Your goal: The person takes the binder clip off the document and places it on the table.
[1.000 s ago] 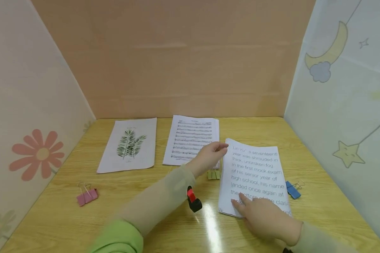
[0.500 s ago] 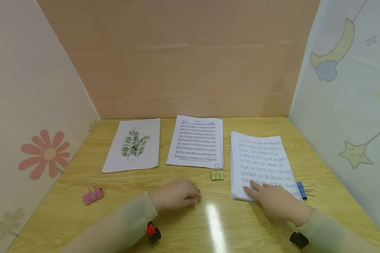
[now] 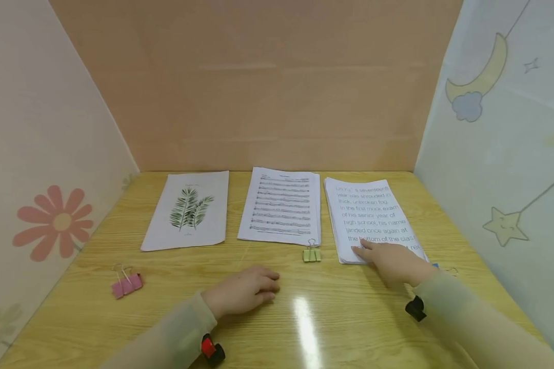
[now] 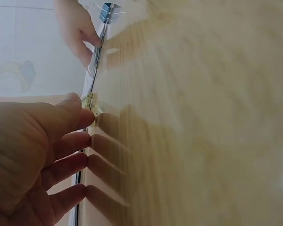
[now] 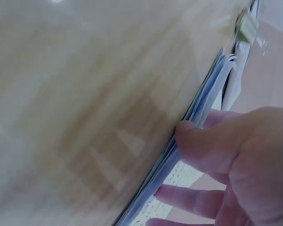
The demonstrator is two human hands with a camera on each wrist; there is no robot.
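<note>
Now we have the stack of printed text pages (image 3: 371, 218) lying well back on the wooden table (image 3: 351, 318), its far edge level with the sheet music (image 3: 281, 205) just beside it — a second ago it sat nearer and askew, so the three papers, leaf print (image 3: 188, 210) included, now form one row. Our right hand (image 3: 390, 259) rests on the stack's near edge, fingers flat on the top page and thumb against the side of the sheets, as the right wrist view shows; it presses rather than grips. Our left hand (image 3: 244, 292) has come off the papers and lies relaxed on the bare table, holding nothing. We judge the squaring-up about done. The green binder clip (image 3: 311, 253) sits at the music's near corner, the pink clip (image 3: 126, 284) well to the left, and the blue clip (image 3: 436, 265) peeks out behind our right hand — none of them touched.
</note>
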